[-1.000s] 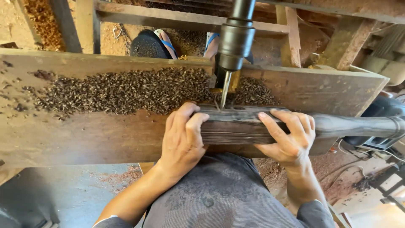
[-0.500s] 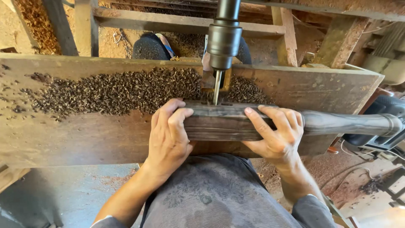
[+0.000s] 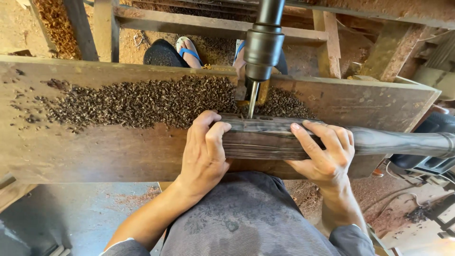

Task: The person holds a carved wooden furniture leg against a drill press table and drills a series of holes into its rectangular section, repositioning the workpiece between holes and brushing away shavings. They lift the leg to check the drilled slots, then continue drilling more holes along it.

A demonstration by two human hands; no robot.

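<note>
The left hand (image 3: 204,151) lies palm down over the near end of a dark, streaked wooden workpiece (image 3: 265,137), fingers curled over its top and closed on it; that end is hidden beneath the palm. Beyond the left hand's knuckles, a broad drift of dark wood chips (image 3: 142,102) spreads across the worn plank surface (image 3: 95,151). Between the 2 hands, just past the fingertips, a drill bit (image 3: 253,97) hangs from a black chuck (image 3: 263,47) whose top is cut off by the frame; its tip meets the workpiece's upper face, though the exact contact point is hard to make out among the chips. The right hand (image 3: 324,154) grips the workpiece from the near side, fingers wrapped over the top. Past it the workpiece runs on, rounded, and leaves the frame. Beyond the surface, another person's feet in blue sandals (image 3: 189,50) are partly hidden.
</note>
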